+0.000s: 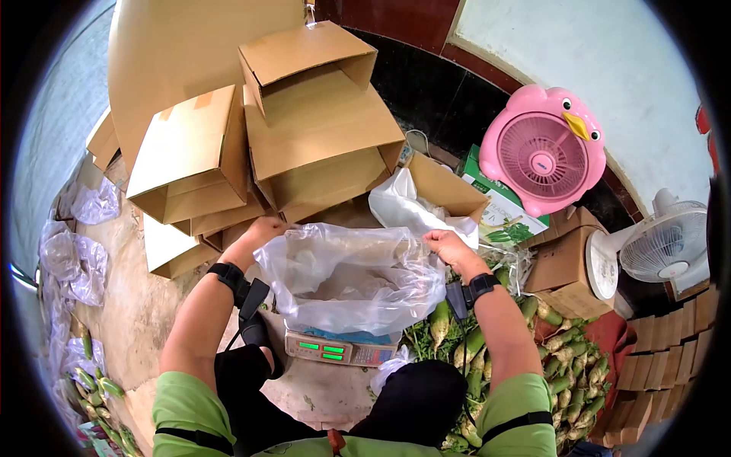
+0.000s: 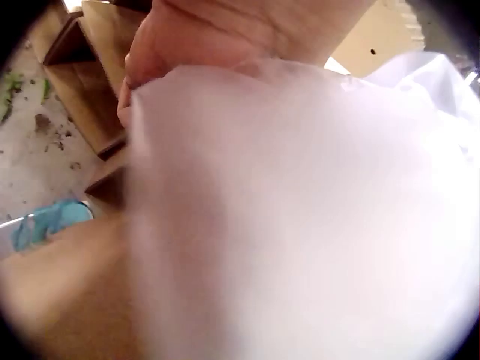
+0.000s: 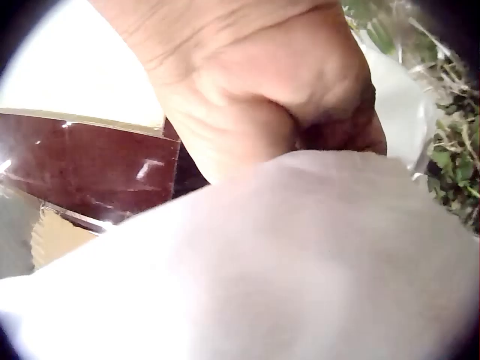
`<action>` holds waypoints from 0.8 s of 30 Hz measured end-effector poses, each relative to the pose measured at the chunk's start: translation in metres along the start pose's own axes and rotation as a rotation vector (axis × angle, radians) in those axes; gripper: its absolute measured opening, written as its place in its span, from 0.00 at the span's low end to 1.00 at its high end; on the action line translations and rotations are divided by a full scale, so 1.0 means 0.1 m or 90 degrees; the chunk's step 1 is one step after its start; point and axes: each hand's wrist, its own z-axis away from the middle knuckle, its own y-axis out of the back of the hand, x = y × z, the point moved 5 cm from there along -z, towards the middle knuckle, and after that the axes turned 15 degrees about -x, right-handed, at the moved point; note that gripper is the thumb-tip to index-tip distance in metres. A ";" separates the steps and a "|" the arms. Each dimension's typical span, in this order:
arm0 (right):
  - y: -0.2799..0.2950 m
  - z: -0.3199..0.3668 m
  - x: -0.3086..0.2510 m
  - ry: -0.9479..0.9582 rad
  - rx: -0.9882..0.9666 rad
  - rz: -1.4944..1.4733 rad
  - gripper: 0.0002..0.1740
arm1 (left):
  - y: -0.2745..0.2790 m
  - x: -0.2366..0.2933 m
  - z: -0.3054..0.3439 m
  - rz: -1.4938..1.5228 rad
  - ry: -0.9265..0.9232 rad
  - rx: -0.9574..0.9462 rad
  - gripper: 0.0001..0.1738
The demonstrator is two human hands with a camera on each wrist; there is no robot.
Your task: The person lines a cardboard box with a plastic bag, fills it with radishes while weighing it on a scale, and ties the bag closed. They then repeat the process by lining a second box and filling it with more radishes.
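A clear plastic bag, its mouth spread wide, lines what seems to be a box over a digital scale with lit green displays. My left hand grips the bag's rim at its left corner; in the left wrist view the plastic hides most of that hand's fingers. At the opposite corner my right hand pinches the rim. The right wrist view shows this hand with fingers curled in at the edge of the whitish plastic.
Empty cardboard boxes are stacked ahead. To the right are a lined carton, a pink fan, a white fan and a heap of green-and-white radishes. Loose plastic bags and more radishes lie at left.
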 end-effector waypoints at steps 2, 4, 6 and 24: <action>-0.01 -0.18 0.43 -0.031 -0.031 -0.014 0.04 | -0.07 -0.47 -0.05 -0.030 -0.043 -0.052 0.16; -0.04 -0.28 0.75 -0.106 -0.063 -0.054 0.05 | -0.07 -0.82 -0.12 -0.059 -0.084 -0.101 0.17; 0.00 -0.09 0.62 -0.115 -0.089 0.002 0.07 | -0.01 -1.09 -0.13 -0.189 0.027 -0.052 0.20; -0.70 1.65 -0.32 0.400 0.041 0.500 0.17 | -0.51 0.95 1.64 -0.655 -0.190 0.042 0.19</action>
